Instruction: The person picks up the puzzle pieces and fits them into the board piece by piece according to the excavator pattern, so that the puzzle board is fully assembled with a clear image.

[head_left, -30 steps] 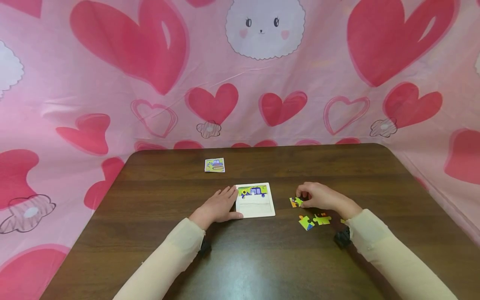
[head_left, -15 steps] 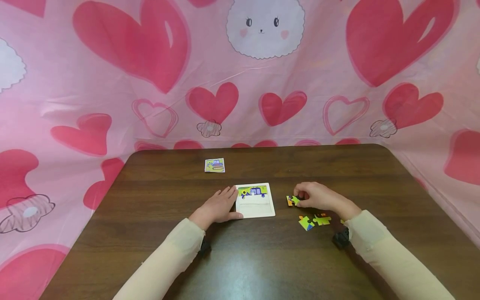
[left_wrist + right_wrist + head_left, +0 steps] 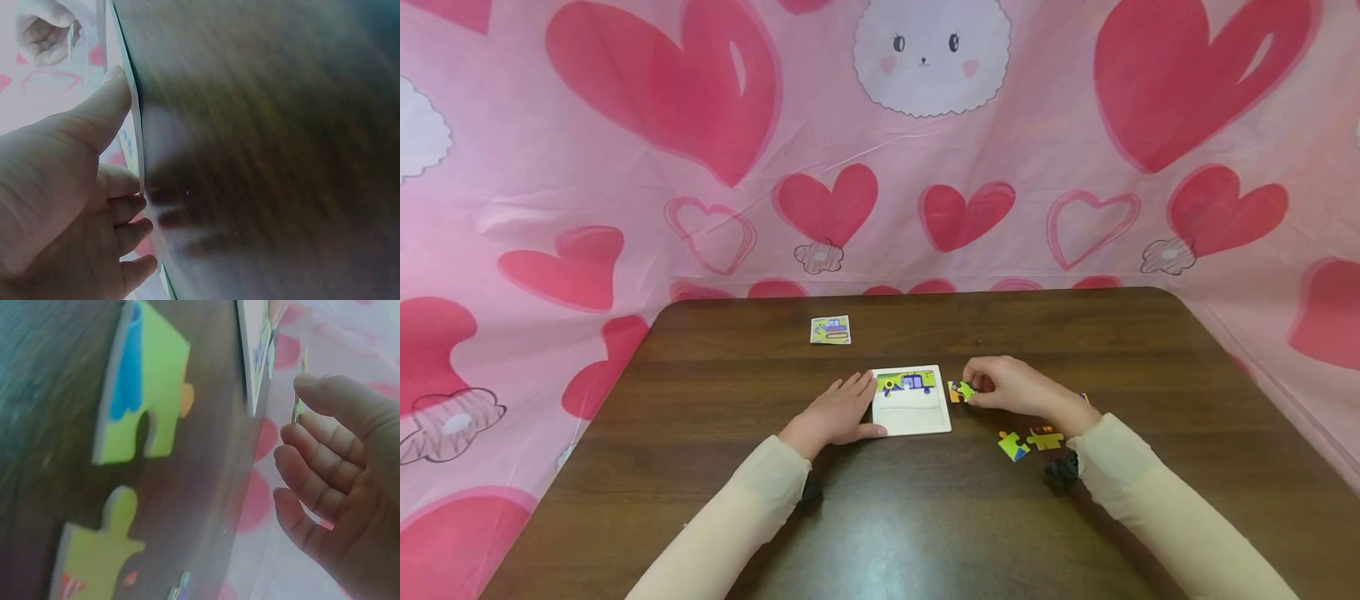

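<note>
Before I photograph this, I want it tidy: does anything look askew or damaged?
Nothing stands out as spilled or damaged. The puzzle tray lies flat; the right hand pinches one piece. Loose pieces lie askew on the table, ordinary for a part-filled puzzle.

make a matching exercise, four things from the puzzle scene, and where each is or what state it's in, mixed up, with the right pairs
1. left hand
2. right hand
3. picture card
4. white puzzle tray

A. upper part shows a picture, lower part bare
B. touches the tray's left side
C. lies beyond the tray
D. pinches a puzzle piece

Pairs: 1-B, 2-D, 3-C, 4-A
</note>
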### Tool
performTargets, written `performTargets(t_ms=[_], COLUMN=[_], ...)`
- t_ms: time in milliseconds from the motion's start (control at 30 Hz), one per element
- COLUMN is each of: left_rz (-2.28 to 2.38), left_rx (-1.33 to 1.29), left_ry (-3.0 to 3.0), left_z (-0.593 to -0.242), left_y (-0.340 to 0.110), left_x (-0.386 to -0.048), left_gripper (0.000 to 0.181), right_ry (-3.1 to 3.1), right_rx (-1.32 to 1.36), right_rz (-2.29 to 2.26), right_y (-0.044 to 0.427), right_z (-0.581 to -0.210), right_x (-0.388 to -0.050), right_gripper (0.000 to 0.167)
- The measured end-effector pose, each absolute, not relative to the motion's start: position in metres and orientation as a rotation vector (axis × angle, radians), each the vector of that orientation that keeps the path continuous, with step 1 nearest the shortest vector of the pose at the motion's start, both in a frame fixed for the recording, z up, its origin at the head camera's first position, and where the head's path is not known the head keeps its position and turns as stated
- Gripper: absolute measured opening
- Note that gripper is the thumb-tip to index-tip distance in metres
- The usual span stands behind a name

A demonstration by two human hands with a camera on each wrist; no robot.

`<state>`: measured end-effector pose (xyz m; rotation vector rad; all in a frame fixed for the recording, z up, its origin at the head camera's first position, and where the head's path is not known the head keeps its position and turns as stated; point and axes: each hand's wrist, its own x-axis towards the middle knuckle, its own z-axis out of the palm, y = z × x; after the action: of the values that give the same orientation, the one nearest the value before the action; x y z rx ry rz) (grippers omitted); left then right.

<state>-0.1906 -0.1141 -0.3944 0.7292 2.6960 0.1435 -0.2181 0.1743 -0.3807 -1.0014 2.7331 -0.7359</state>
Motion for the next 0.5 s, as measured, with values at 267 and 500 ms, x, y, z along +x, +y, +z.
performTargets(t_ms=[267,500], left_rz=[0.148,0.154], left_rx=[0.715,0.714], left_ry=[2.691,2.69], left_z=[-0.394,-0.393], left_y=[-0.114,-0.114], left_x=[-0.192,-0.191], left_gripper=[0.083,0.083], right_ry=[2.706,2.678], right_rx=[-0.974,-0.967], right_rz=[-0.751,-0.782], right_y=[0.166,0.162], right_z=[-0.377,-0.377], right_x=[-0.218,-0.218], right_gripper=[0.019,0.02])
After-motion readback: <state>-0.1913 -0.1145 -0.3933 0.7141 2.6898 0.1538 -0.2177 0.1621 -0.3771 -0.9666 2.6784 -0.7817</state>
